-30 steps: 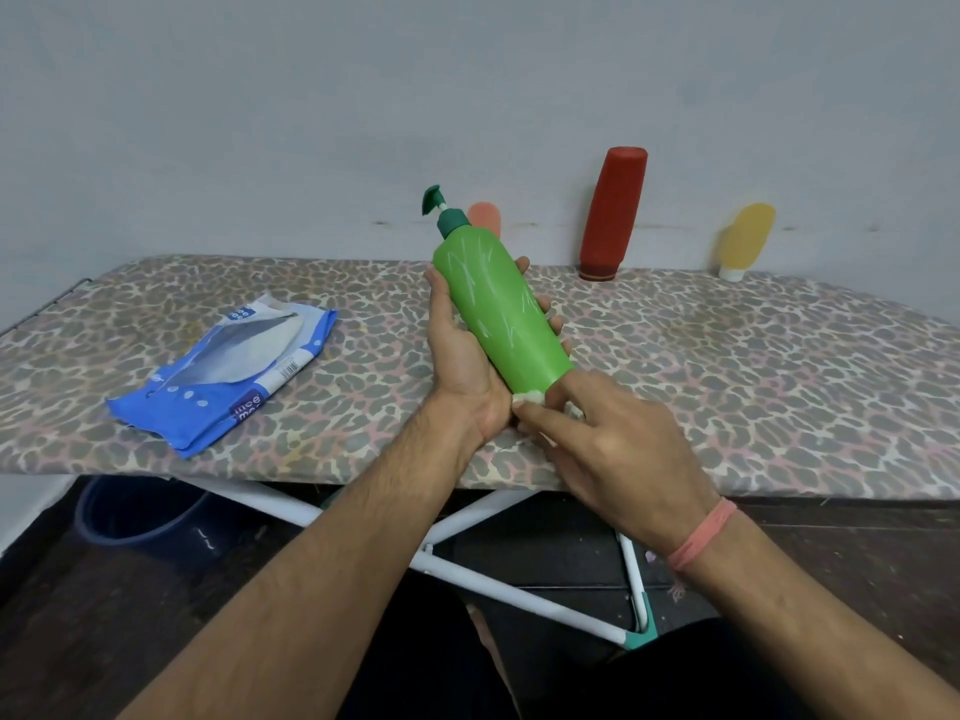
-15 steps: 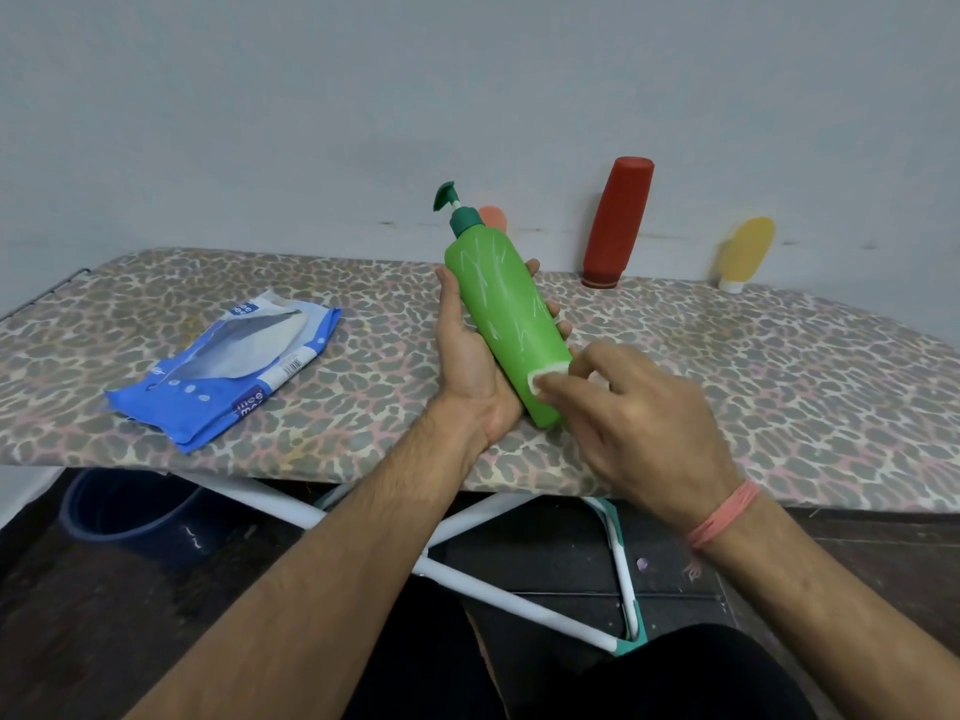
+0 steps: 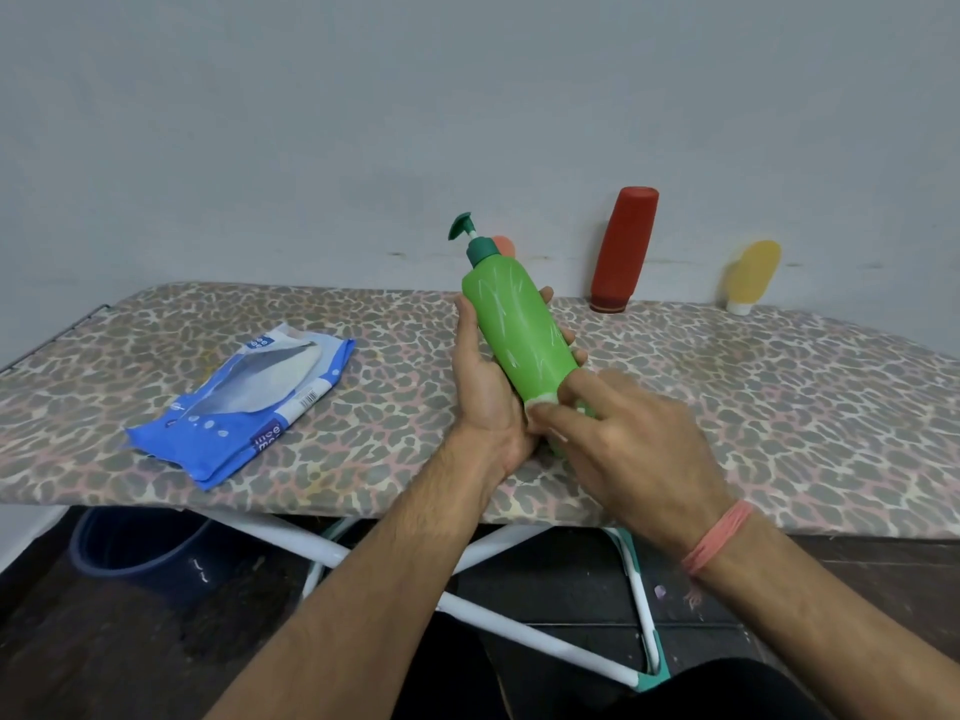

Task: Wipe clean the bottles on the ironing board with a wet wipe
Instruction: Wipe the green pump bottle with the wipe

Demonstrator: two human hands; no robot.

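While the green bottle (image 3: 519,335) is the piece in hand, it serves as landmark for every entry below. Green bottle: pump top, tilted with the pump away from the person, raised above the near edge of the ironing board (image 3: 779,407); held so, its lower body is turned up for wiping. Left hand (image 3: 488,392): cradles the bottle from beneath and behind, fingers (image 3: 569,337) wrapped around its body, apparently to keep it from rolling under pressure. Right hand (image 3: 634,449): at the bottle's lower end, fingers drawn together and pinching a small wad of wet wipe (image 3: 540,400) against the plastic; the hand is blurred, which suggests a rubbing stroke. Pack of wipes (image 3: 249,402): blue, lying flat on the board well to the left of the bottle, within reach for a fresh sheet. Red bottle (image 3: 623,246): standing on its cap against the wall, beyond and right of the green one. Yellow bottle (image 3: 753,275): further right, also leaning at the wall. Small orange item (image 3: 504,245): mostly hidden behind the pump, kind uncertain. Judgement: remaining bottles await their turn.
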